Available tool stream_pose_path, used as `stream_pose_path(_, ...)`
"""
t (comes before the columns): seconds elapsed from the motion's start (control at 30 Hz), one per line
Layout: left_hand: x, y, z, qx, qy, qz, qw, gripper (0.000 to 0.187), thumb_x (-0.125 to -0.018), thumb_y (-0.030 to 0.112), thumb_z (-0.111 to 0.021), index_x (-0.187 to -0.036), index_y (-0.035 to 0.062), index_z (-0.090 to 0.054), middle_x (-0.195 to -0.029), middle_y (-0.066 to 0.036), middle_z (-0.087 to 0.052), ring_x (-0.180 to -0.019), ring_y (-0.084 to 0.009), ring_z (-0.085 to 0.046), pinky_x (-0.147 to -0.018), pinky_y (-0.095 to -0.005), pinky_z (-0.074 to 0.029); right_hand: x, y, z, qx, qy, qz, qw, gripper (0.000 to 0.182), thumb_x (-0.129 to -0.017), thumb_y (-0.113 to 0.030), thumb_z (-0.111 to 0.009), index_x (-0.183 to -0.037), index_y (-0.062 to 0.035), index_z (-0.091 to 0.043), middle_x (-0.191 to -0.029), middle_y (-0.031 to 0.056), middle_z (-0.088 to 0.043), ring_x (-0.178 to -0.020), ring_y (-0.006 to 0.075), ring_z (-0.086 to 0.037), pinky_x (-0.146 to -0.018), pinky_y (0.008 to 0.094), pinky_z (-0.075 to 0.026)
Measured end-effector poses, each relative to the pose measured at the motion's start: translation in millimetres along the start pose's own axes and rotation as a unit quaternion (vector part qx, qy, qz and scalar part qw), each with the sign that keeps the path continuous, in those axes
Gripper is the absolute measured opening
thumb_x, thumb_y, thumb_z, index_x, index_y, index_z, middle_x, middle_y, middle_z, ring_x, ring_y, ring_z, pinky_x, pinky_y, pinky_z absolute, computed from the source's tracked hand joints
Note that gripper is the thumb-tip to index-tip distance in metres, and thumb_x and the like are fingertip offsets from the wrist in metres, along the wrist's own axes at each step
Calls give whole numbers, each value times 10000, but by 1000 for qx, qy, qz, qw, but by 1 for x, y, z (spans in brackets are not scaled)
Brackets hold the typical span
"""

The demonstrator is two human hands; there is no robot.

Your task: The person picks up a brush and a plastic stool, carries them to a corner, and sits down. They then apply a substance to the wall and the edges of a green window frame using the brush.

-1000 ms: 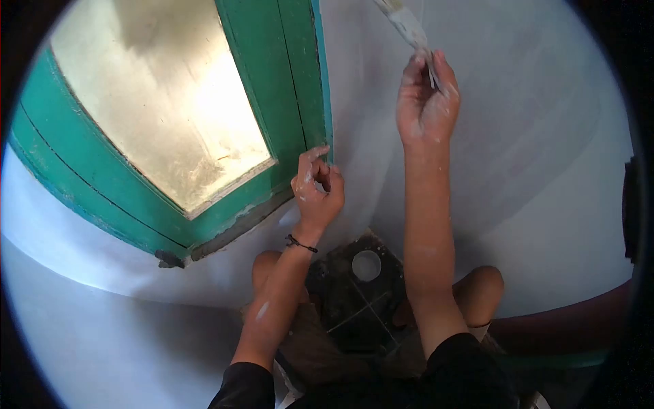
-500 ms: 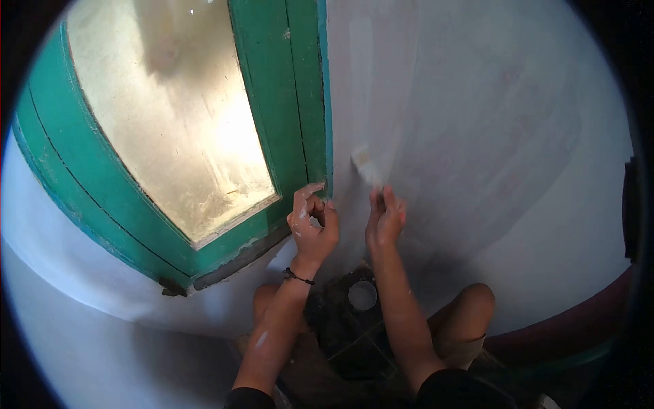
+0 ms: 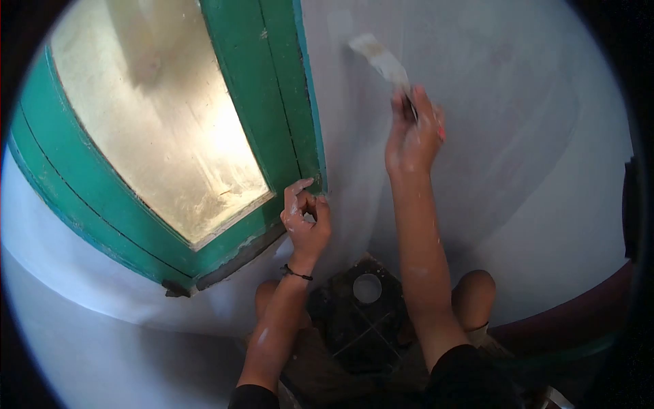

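Note:
My right hand [image 3: 415, 133] grips the handle of a paintbrush [image 3: 381, 60], whose pale bristles point up and left against the whitish wall [image 3: 504, 123]. My left hand [image 3: 306, 217] is at the lower right corner of the green window frame [image 3: 262, 88], fingers curled with a gap between thumb and forefinger. White smears mark its fingers, and a dark band circles the wrist. Whether a small thing sits at its fingertips cannot be made out. Below and between my arms is a round white container [image 3: 367, 288] on a dark tiled surface [image 3: 347, 334].
The window's bright pane [image 3: 170, 129] fills the upper left. My bent knees are on both sides of the dark tiles. A dark red band [image 3: 572, 300] runs along the lower right, and a dark object [image 3: 630, 208] stands at the right edge.
My right hand has moved up and to the right along the wall with the paintbrush. My left hand stays by the frame corner. The view has shifted slightly.

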State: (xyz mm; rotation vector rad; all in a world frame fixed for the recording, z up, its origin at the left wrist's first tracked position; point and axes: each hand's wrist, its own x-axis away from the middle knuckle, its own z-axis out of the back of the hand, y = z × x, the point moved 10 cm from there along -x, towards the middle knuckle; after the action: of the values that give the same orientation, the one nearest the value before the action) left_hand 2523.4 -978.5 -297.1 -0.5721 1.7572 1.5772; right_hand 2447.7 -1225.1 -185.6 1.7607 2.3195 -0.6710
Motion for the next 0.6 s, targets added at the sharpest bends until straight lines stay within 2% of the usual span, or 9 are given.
stream_pose_path(0.13, 0, -1, -3, -18, -10, 6, 1000, 325, -937, 38, -652, -1251, 9, -571, -704, 15, -495, -656, -47, -481, -616, -218, -418, -20, 22, -26, -25, -25, -24, 999, 302, -917, -44, -780, -905, -62, -479, -934, 129, -655, -804, 245, -701, -831, 365, -630)
stream_pose_path(0.23, 0, 0, -5, -14, -7, 0, 1000, 343, -918, 18, -652, -1251, 9, -570, -713, 13, -490, -666, -50, -479, -624, -222, -426, -3, 44, 21, 2, -22, -56, 998, 309, -911, -44, -789, -906, -58, -481, -936, 127, -654, -823, 251, -700, -849, 372, -631)
stream_pose_path(0.3, 1, 4, -6, -10, -14, -9, 1000, 349, -906, 7, -652, -1246, 10, -570, -716, 11, -491, -667, -51, -472, -633, -222, -431, 23, 61, 78, 17, 0, -60, 998, 322, -908, -59, -802, -906, -60, -481, -937, 118, -653, -840, 254, -699, -846, 387, -628)
stream_pose_path(0.43, 0, 4, -7, -8, -20, -18, 1000, 355, -890, -16, -645, -1236, 8, -570, -715, 11, -487, -659, -51, -453, -643, -220, -428, 102, 83, 222, 102, 122, -114, 981, 323, -904, -89, -819, -904, -57, -497, -915, 98, -633, -844, 249, -694, -836, 406, -634)
stream_pose_path(0.53, 0, 3, -6, -9, -16, 4, 1000, 352, -891, -15, -647, -1234, 8, -570, -705, 14, -477, -657, -51, -446, -639, -219, -414, 161, 85, 325, 214, 206, -159, 941, 272, -909, -32, -785, -908, -45, -513, -919, 102, -641, -827, 239, -693, -783, 401, -653)
stream_pose_path(0.6, 3, 1, -6, -15, -16, 4, 1000, 347, -895, -9, -648, -1232, 8, -570, -699, 17, -472, -656, -50, -446, -629, -220, -403, 186, 79, 371, 272, 254, -179, 911, 238, -908, 6, -760, -915, -40, -526, -915, 97, -648, -809, 230, -691, -734, 396, -659)
